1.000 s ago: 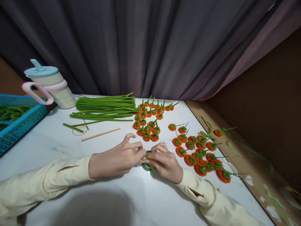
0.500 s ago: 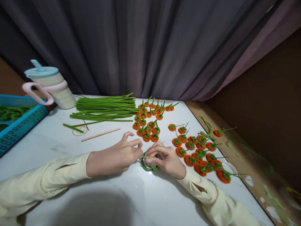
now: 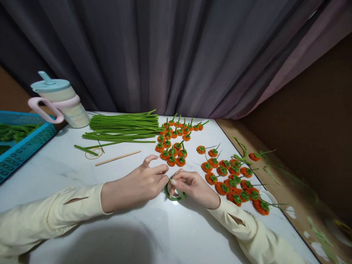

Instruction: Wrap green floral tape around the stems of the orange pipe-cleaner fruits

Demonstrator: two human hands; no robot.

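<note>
A roll of green tape (image 3: 172, 198) lies on the white table, just under my fingertips. My right hand (image 3: 196, 189) pinches a small green bit between thumb and fingers above the roll; it looks like the tape's end. Touching or nearly touching that spot, my left hand (image 3: 140, 183) has its fingers pressed together, with the index finger bent and raised. Its thumb is hidden, and what it grips is too small to make out. Behind the hands sit small orange knitted persimmons (image 3: 172, 160) with upright green stems. More persimmons (image 3: 222, 188) with thin wire stems lie right of my right hand.
A bundle of green pipe cleaners (image 3: 123, 124) lies at the back. Nearer are a wooden stick (image 3: 118, 158) and a rubber band (image 3: 94, 153). At left stand a tumbler (image 3: 74, 110) and a blue basket (image 3: 30, 150). A curtain (image 3: 154, 55) hangs behind the table.
My right hand's fingers have drawn together into a tighter pinch beside my left fingertips. The tape roll shows more. My left hand has barely moved.
</note>
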